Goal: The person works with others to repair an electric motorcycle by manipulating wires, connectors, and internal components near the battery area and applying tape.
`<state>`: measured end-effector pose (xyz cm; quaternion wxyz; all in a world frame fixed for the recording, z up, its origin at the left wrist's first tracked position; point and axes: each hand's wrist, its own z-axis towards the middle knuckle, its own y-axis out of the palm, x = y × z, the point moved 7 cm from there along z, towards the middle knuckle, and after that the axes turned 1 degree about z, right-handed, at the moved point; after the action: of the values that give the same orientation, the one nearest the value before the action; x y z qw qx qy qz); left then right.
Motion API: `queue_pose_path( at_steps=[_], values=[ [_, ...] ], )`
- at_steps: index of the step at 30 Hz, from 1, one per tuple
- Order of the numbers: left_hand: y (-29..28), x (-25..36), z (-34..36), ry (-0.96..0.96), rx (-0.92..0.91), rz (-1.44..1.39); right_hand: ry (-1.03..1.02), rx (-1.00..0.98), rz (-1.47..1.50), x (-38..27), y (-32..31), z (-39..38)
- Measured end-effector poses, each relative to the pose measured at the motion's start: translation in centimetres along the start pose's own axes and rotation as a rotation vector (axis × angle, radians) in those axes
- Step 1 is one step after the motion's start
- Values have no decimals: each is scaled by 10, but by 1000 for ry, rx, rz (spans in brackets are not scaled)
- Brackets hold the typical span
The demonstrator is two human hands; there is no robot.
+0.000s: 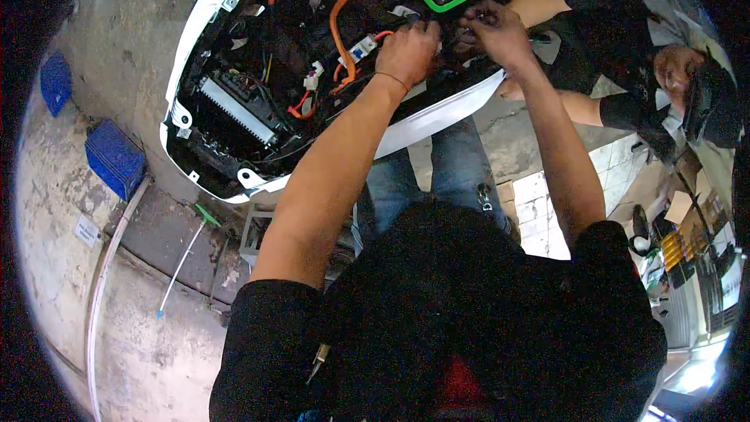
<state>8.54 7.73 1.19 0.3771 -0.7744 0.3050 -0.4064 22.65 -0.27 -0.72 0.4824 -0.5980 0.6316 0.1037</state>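
My left hand point(410, 51) reaches over the white rim point(437, 121) of an open compartment full of wiring. Its fingers are curled down among dark wires, beside a white-and-blue connector point(362, 48) with a red lead; whatever they grip is hidden. Close by on the right, my right hand point(504, 35) has its fingers bent and drawn together over the same dark wiring. Any small thing between those fingertips is too dark to make out. Just beyond both hands lies a green-framed panel point(444, 1) with dark windows. A thick orange cable point(341, 27) runs left of my left hand.
A co-worker point(625, 47) leans in from the right, one forearm point(541, 6) reaching behind my right hand. A finned metal block point(237, 112) sits in the compartment's near left. Blue bundles point(117, 158) and a green-headed squeegee-like tool point(187, 254) are by the left wall.
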Motion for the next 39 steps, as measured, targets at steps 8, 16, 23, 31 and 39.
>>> queue_pose_path(
  at_steps=[8, 16, 23, 31, 39],
  values=[
    [7, -6, 5, -29, -37, -73, 83, 27, 229, -19, 11, -27],
    [22, -24, 14, 16, 30, -485, -395, 77, -138, -82, 43, -103],
    [3, -21, 0, 119, -2, -497, -255, 69, -236, -74, 41, -98],
    [-16, -12, -24, -85, 101, -325, -208, 65, -219, -42, -12, -67],
    [-15, 0, -12, -118, -62, -177, 254, -237, 205, 82, -18, 6]
  ],
)
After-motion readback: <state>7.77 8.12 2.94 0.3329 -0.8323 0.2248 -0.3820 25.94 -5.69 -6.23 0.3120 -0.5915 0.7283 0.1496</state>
